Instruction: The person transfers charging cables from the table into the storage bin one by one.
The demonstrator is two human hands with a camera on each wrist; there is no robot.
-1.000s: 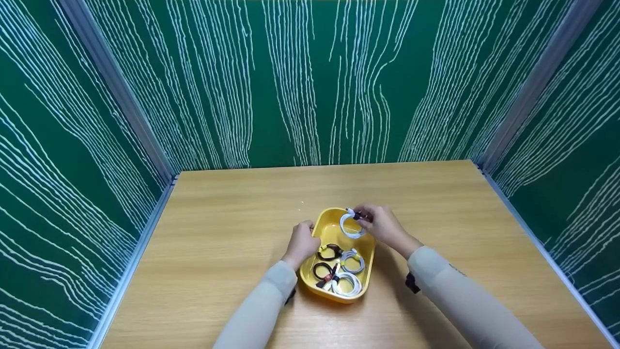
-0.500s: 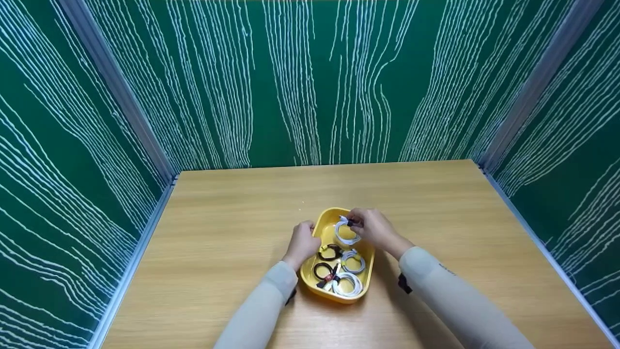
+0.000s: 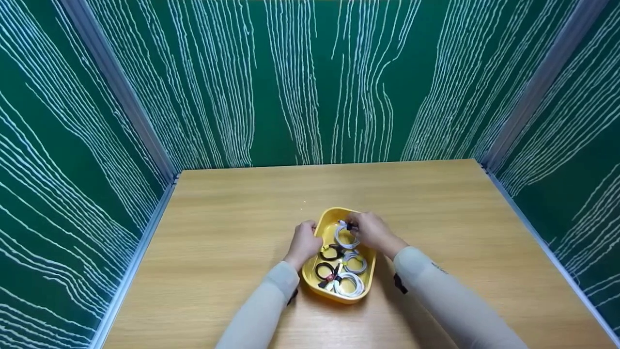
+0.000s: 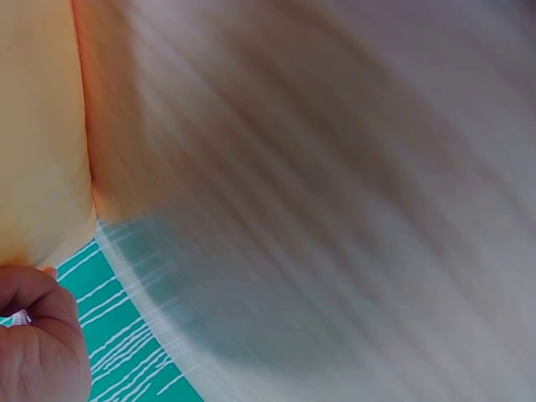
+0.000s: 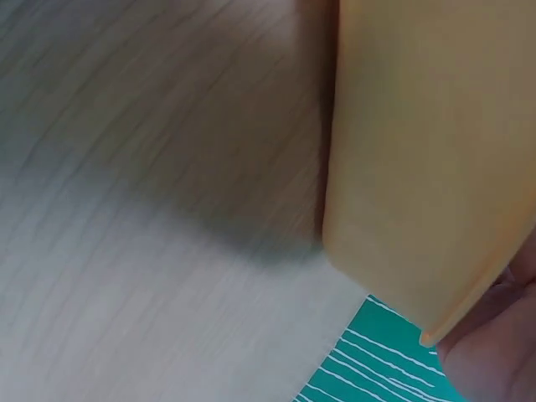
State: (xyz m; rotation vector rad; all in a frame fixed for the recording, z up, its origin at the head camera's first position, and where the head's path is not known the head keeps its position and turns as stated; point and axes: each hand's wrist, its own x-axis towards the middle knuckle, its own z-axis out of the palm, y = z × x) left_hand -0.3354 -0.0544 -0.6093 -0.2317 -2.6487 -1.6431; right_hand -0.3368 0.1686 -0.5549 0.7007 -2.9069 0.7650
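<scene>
My left hand (image 3: 304, 242) grips the left rim of a yellow plastic tray (image 3: 329, 228). Over the tray's far end, my right hand (image 3: 372, 230) pinches a coiled white cable (image 3: 336, 236) at its black tie. The coil hangs down inside the tray, close to its floor. Nearer to me lie a black coiled cable (image 3: 329, 258) with a yellow tie, a grey one (image 3: 363, 266), a black one (image 3: 317, 271) with a red tie, and a white one (image 3: 359, 292). Both wrist views mostly show the tray's outer wall (image 5: 419, 151), with fingers partly cut off.
The tray stands on a wooden table (image 3: 218, 232). Green panels (image 3: 329, 97) with white wavy lines enclose the back and both sides, joined by metal posts (image 3: 537, 77).
My right hand has moved left and slightly nearer, lowering the white cable coil deeper into the tray. My left hand keeps its grip on the rim.
</scene>
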